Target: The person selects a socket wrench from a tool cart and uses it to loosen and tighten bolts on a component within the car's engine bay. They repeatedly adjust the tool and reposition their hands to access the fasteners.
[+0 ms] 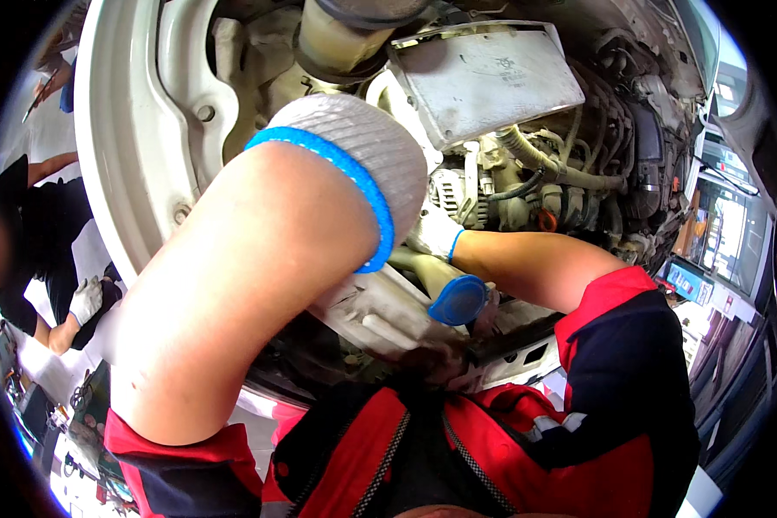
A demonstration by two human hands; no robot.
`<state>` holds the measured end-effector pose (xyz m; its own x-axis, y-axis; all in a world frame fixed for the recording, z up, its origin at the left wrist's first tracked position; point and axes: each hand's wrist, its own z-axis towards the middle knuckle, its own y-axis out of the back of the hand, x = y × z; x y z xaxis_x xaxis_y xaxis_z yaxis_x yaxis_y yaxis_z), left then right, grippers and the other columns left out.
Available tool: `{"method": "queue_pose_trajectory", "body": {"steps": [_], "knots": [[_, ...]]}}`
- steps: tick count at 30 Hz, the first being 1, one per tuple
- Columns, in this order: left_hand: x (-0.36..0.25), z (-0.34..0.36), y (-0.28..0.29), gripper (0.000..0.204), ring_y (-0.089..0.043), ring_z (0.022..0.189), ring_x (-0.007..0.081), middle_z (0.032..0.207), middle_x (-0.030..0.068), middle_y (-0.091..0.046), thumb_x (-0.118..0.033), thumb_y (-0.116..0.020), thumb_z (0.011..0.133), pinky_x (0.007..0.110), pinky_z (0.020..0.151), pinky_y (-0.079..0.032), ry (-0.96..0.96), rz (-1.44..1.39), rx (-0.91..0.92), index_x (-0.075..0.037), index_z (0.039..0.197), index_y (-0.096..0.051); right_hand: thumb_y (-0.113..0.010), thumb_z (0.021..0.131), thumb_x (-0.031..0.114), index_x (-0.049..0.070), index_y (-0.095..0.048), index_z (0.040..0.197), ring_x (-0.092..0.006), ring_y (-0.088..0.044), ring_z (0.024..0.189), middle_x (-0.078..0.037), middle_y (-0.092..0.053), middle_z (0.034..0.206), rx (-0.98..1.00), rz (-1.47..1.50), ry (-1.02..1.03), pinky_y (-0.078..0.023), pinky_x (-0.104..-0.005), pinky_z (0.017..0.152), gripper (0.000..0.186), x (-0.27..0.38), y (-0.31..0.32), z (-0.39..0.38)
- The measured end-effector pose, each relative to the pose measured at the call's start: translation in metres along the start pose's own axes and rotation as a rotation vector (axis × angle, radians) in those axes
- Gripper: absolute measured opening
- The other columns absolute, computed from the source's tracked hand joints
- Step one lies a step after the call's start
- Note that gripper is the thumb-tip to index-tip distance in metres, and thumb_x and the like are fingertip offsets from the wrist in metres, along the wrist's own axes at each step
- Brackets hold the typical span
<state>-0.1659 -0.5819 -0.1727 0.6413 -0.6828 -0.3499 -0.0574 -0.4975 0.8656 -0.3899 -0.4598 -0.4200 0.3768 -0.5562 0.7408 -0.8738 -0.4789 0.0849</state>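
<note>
Left hand (367, 142): in a grey knit glove with a blue cuff band; raised into the engine bay, wrist bent. Only the cuff and back of the glove show. Whether the fingers are closed or apart cannot be told.
Right hand (433, 233): in a white glove with a blue cuff; reaches deep among the engine parts, just below the alternator (447, 186). Fingers are hidden, so its grip cannot be told.
Engine bay (578, 147): fills the upper centre and right; hoses and wiring run across it.
Metal cover (483, 78): flat grey plate, tilted, above the right hand.
Blue cap (459, 300): round, sits on a pale filler neck just beside the right forearm, below the right hand.
Wheel arch panel (116, 129): white curved body panel, left of the left forearm.
Clothing: red and dark blue short-sleeved work jacket (613, 380) with a zip.
Other person (85, 298): at far left, a white-gloved hand, well apart from the engine bay.
</note>
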Motion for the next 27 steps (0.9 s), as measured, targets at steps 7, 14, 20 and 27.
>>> {"method": "queue_pose_trajectory", "body": {"steps": [7,14,20,27], "knots": [[0.001,0.006,0.007,0.016,-0.073,0.079,0.0389,0.082,0.022,-0.073,-0.008,-0.064,0.077,0.046,0.073,-0.059,0.019,-0.052,0.184,-0.002,0.081,-0.078,-0.059,0.103,0.027,0.004,-0.046,0.146,-0.038,-0.054,0.128,-0.028,-0.051,0.143,0.096,-0.537,-0.023,-0.043,-0.0437,0.109,0.05,0.068,0.003,-0.025],[0.0,0.0,0.029,0.019,-0.072,0.081,0.0414,0.083,0.0234,-0.072,-0.009,-0.061,0.078,0.048,0.075,-0.059,0.011,0.001,0.204,0.0,0.085,-0.075,-0.055,0.103,0.033,0.012,-0.069,0.127,-0.0351,-0.07,0.104,-0.021,-0.07,0.118,0.457,-0.937,0.565,-0.057,-0.0422,0.092,0.035,0.117,0.062,-0.085],[-0.043,0.008,0.043,0.022,-0.071,0.08,0.0368,0.082,0.0188,-0.07,-0.018,-0.067,0.085,0.046,0.074,-0.056,-0.143,-0.154,0.117,-0.003,0.101,-0.071,-0.072,0.091,0.041,0.0,-0.056,0.138,-0.042,-0.068,0.114,-0.026,-0.063,0.131,-0.533,-0.959,0.641,-0.057,-0.0445,0.101,0.064,0.176,0.059,-0.178],[-0.131,0.029,0.075,0.028,-0.069,0.072,0.0187,0.087,0.0121,-0.074,-0.01,-0.059,0.097,0.032,0.066,-0.056,0.006,-0.828,0.111,0.003,0.12,-0.069,-0.067,0.094,0.023,0.011,-0.067,0.097,-0.0203,-0.071,0.076,-0.006,-0.067,0.083,-0.582,-0.745,0.377,-0.061,-0.0387,0.065,0.012,0.118,0.084,-0.216]]}}
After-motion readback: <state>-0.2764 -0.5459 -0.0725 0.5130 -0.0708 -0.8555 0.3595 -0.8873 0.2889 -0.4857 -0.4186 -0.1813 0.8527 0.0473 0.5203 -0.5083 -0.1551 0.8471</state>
